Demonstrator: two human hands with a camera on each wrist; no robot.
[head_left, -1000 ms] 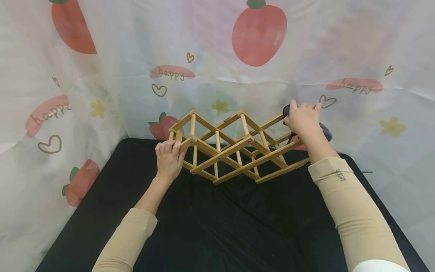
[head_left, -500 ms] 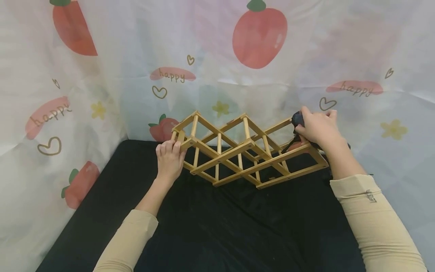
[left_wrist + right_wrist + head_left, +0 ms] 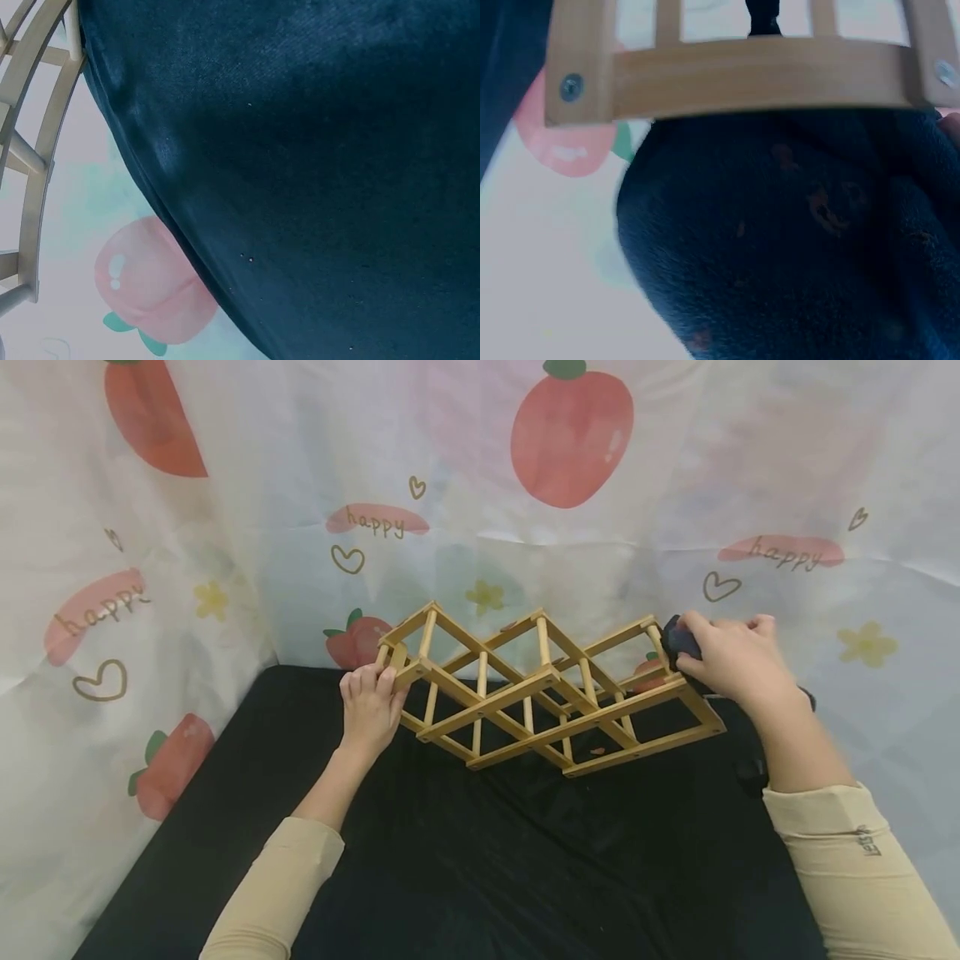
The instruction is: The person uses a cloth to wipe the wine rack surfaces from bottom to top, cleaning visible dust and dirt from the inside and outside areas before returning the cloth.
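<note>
A wooden lattice rack [image 3: 630,703] with crossed slats and round dowels stretches across the head view. My left hand [image 3: 370,706] grips its left end, thumb hidden. At the right end, my right hand [image 3: 738,660] holds a dark navy fuzzy thing [image 3: 682,642], whose kind I cannot tell. The forearm hides part of it. In the right wrist view the navy fuzzy thing [image 3: 765,225] has small reddish spots and hangs right behind the rack's end slat [image 3: 757,79]. The left wrist view shows the rack's slats [image 3: 37,195] along its left edge.
Black cloth [image 3: 510,877] covers the table under the rack. A pale curtain [image 3: 450,435] printed with red fruit, hearts and "happy" stands close behind and to the sides. A small black piece [image 3: 750,768] hangs below my right wrist.
My right hand has moved right and slightly down with the navy fuzzy thing, from over the rack's right section to its end. My left hand has stayed at the left end.
</note>
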